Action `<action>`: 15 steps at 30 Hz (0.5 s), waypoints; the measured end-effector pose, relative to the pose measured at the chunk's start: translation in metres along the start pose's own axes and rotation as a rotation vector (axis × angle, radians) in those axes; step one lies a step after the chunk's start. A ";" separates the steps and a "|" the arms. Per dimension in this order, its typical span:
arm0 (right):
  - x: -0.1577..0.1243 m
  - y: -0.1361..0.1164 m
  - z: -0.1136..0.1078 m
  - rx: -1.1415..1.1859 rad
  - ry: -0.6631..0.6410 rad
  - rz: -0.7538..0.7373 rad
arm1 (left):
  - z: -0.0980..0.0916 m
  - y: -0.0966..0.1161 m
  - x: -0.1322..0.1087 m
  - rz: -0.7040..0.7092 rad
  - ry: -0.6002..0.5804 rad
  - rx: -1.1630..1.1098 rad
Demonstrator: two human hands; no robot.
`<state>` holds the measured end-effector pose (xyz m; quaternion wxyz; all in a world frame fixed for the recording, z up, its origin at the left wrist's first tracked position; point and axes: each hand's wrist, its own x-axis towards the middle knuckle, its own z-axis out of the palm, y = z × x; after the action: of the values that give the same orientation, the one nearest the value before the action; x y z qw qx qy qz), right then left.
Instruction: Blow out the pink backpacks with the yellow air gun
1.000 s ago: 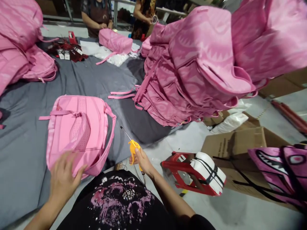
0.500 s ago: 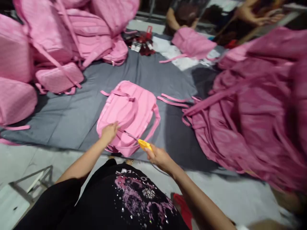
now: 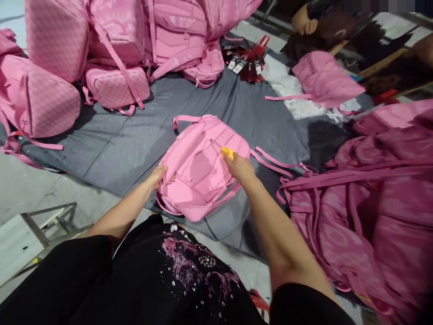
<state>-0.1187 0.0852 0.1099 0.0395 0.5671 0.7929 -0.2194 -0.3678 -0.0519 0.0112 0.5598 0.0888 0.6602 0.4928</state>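
A pink backpack lies in front of me with its perforated back panel and straps upward. My left hand grips its left edge by a shoulder strap, fingers partly hidden behind the fabric. In my right hand is a yellow-handled tool, held over the right part of the back panel. The tool's thin tip is hard to make out against the bag. A thin dark cord hangs below that hand. Loose pink webbing ends trail to the right of the bag.
Pink backpacks are piled at the left and back. A darker pink heap of bags fills the right. Red-and-black tags lie at the back near another pink bag. Dark cloth covers the work surface. A stool stands lower left.
The tool has moved from the lower bag near my left hand up and right over the back panel. My left hand has shifted to the bag's left edge. The view has turned left.
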 end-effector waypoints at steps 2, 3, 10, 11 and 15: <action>-0.006 -0.011 0.003 -0.015 -0.198 -0.125 | 0.002 0.000 0.003 -0.013 0.009 0.016; -0.013 -0.014 0.003 -0.012 -0.260 -0.161 | 0.002 0.000 0.004 -0.019 0.010 0.027; -0.049 -0.023 -0.021 -0.010 -0.202 -0.160 | 0.007 -0.009 -0.005 0.099 0.054 0.253; -0.053 -0.020 -0.026 0.008 -0.251 -0.147 | 0.009 -0.013 -0.011 0.193 0.069 0.351; -0.061 0.012 -0.049 0.023 -0.524 -0.052 | 0.026 -0.034 -0.036 0.740 0.064 1.107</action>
<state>-0.0770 0.0534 0.1692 0.2316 0.4708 0.7674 -0.3686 -0.3188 -0.0785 0.0122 0.2055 0.5693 0.7580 0.2432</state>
